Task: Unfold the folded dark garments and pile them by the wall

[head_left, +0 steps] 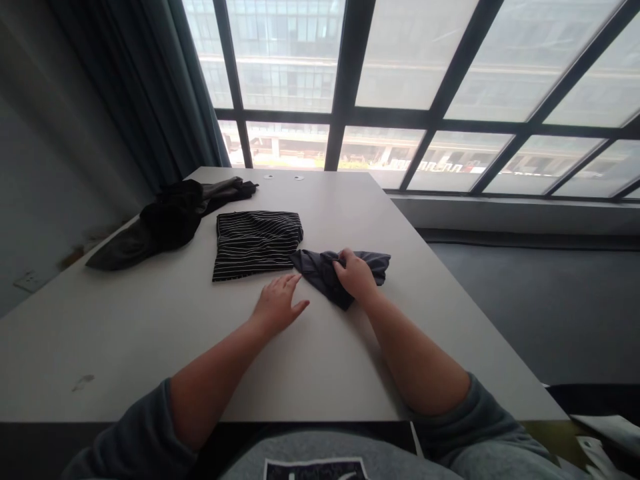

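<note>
On a white table [320, 373] before a large window [415, 53], a person's right hand [356, 275] grips a crumpled dark grey cloth [324, 272]; the left hand [273, 304], loosely splayed, is just beside it. A folded black cloth with white stripes [257, 243] lies just beyond the left hand; dark garments [173, 215] lie heaped farther left.

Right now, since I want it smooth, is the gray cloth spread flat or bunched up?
Bunched up: the gray cloth lies in uneven creases, gathered at the right hand, with pointed corners sticking out.
</note>
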The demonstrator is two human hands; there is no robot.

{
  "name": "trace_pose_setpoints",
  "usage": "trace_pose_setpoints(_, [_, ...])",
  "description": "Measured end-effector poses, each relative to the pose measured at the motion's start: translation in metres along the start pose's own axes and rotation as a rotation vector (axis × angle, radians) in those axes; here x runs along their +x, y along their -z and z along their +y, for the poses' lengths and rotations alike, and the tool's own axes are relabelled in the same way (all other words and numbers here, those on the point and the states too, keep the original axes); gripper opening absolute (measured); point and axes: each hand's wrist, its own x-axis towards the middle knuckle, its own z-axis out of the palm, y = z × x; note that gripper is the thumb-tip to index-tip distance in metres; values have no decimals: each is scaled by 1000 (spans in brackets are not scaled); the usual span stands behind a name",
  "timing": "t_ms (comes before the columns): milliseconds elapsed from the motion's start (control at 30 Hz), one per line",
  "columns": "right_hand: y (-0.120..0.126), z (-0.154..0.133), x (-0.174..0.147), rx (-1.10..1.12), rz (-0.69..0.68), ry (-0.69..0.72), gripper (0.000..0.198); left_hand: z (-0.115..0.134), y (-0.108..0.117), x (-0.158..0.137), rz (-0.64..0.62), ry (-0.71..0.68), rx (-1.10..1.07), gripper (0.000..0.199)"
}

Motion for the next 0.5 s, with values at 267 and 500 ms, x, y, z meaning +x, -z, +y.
trace_pose_setpoints(267, [0,-36,-35,907,-573,66,39,-12,23,5,18,33,-647,62])
trace_pose_setpoints(500, [20,-18,-25,347,-42,288,31,-9,44,5,117,212,-721,26])
